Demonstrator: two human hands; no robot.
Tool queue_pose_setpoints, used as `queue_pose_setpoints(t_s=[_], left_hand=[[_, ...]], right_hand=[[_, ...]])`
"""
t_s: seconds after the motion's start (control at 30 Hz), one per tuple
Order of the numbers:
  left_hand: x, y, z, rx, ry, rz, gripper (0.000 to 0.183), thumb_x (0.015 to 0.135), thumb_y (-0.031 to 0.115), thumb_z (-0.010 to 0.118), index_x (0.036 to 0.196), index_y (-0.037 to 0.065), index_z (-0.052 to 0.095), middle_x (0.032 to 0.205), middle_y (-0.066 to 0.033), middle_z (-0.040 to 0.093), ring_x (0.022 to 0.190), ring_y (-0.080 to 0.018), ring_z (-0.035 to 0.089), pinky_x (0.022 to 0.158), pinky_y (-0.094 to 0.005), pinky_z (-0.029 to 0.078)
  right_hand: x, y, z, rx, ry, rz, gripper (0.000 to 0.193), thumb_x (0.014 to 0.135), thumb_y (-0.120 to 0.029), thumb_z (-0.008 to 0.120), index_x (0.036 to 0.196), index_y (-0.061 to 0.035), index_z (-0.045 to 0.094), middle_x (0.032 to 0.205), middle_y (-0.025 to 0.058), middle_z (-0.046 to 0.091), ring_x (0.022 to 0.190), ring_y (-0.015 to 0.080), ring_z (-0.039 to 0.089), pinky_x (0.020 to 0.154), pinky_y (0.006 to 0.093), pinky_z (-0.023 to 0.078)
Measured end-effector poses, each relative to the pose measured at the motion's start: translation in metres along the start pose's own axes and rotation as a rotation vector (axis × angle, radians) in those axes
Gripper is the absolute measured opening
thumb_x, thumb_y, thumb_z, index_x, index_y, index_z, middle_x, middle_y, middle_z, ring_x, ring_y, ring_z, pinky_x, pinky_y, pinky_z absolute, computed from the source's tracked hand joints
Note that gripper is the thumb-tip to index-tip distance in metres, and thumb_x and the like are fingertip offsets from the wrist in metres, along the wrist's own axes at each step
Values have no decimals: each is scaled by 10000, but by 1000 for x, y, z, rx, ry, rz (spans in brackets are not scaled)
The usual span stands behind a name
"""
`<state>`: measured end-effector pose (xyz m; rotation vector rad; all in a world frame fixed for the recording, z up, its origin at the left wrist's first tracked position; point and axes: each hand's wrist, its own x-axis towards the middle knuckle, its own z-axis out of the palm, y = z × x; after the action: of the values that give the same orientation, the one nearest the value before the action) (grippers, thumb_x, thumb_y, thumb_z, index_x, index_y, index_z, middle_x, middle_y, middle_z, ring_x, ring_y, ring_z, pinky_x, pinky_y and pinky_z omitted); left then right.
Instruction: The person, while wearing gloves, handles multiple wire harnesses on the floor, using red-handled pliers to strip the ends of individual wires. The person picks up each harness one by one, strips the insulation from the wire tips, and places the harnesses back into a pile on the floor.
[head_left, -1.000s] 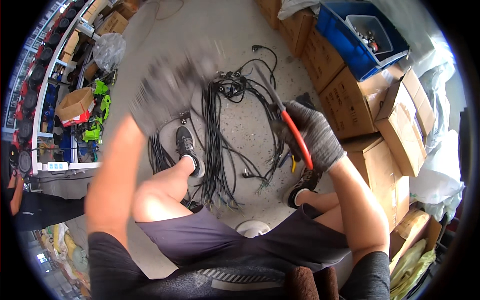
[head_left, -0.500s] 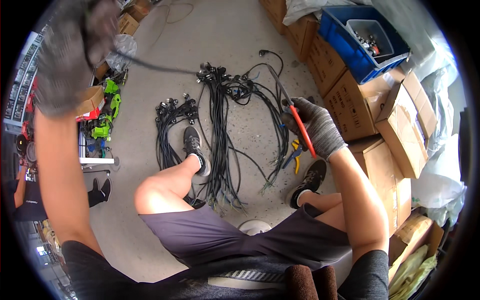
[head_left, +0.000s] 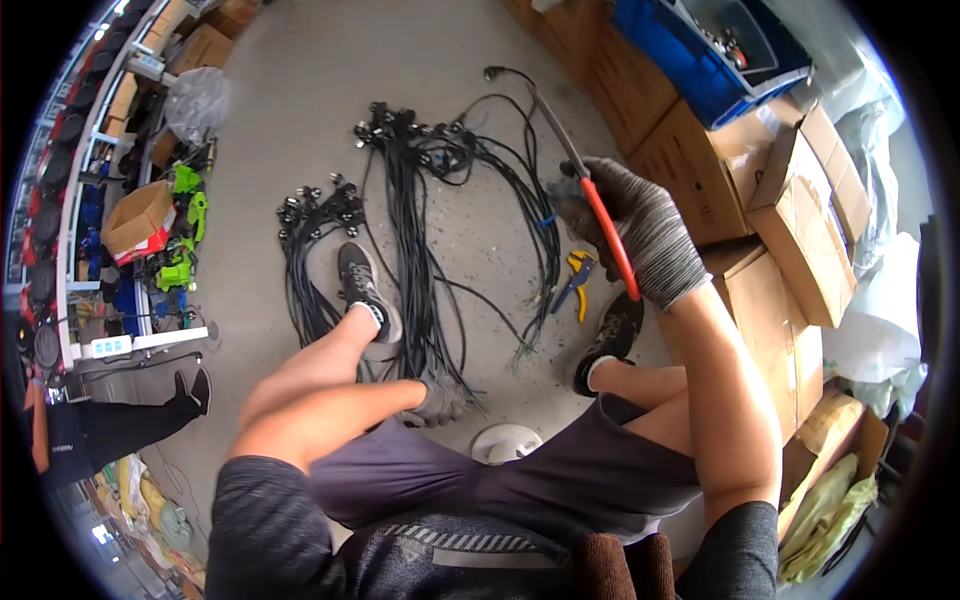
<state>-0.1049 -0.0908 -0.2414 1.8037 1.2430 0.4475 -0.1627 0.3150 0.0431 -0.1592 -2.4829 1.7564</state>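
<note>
My right hand (head_left: 640, 225), in a grey knit glove, is closed around the red handle of a tool with a long thin metal shaft (head_left: 562, 133). The shaft points up and to the left. My left hand (head_left: 440, 402), also gloved, is low at the wire ends of the middle bundle of black power cables (head_left: 408, 220); its fingers are too unclear to read. Plugs cluster at the bundle's far end. A shorter cable bundle (head_left: 305, 270) lies to the left, and another, with a blue tie (head_left: 547, 221), curves down on the right.
Yellow-and-blue pliers (head_left: 574, 285) lie on the floor near my right shoe (head_left: 612, 338). Stacked cartons (head_left: 685, 185) and a blue crate (head_left: 735, 110) line the right side. Shelving with green parts (head_left: 190, 220) stands left, with a person's legs (head_left: 150, 405) below it.
My left hand has come down from the upper left, where a black cable stretched from it to the plugs, to the wire ends. My right hand keeps the red-handled tool.
</note>
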Motion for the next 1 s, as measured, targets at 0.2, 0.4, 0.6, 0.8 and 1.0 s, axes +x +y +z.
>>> queue_pose_setpoints(t_s=[0.2,0.4,0.6,0.8,1.0], left_hand=[[57,-99,13,-56,266,-211,227,843,134,584,1051,53,624,1037,-96,616,947,-254,601,847,-378,513],[52,-219,-198,1253,-10,-1133,312,897,101,526,1203,87,587,1142,-107,634,1072,-264,582,936,-353,463],[55,-219,-328,356,992,-1310,454,884,179,582,1321,76,519,1241,-255,598,1145,-412,581,970,-469,474],[26,-211,-317,278,1019,-909,413,982,209,560,1362,55,509,1137,-209,655,1014,-341,654,902,-412,499],[-4,-69,-353,-251,1407,-528,190,1055,258,482,1155,120,567,715,32,491,620,-47,452,564,-226,410]], right_hand=[[1,-25,-38,-111,101,131,406,827,-132,794,1185,-14,642,894,115,707,792,117,615,772,285,524],[-9,-13,-56,-517,60,200,385,820,-159,762,1171,-48,647,836,195,698,740,284,715,687,359,555],[-11,-10,-61,-629,-56,377,418,825,-193,769,1187,-32,636,845,201,681,773,282,709,737,349,548],[-5,-11,-65,-704,-30,334,394,834,-209,751,1172,-40,642,794,209,668,724,346,689,679,382,543],[1,-10,-48,-331,-103,324,274,878,-276,703,950,-24,624,763,207,640,716,378,640,677,436,504]])
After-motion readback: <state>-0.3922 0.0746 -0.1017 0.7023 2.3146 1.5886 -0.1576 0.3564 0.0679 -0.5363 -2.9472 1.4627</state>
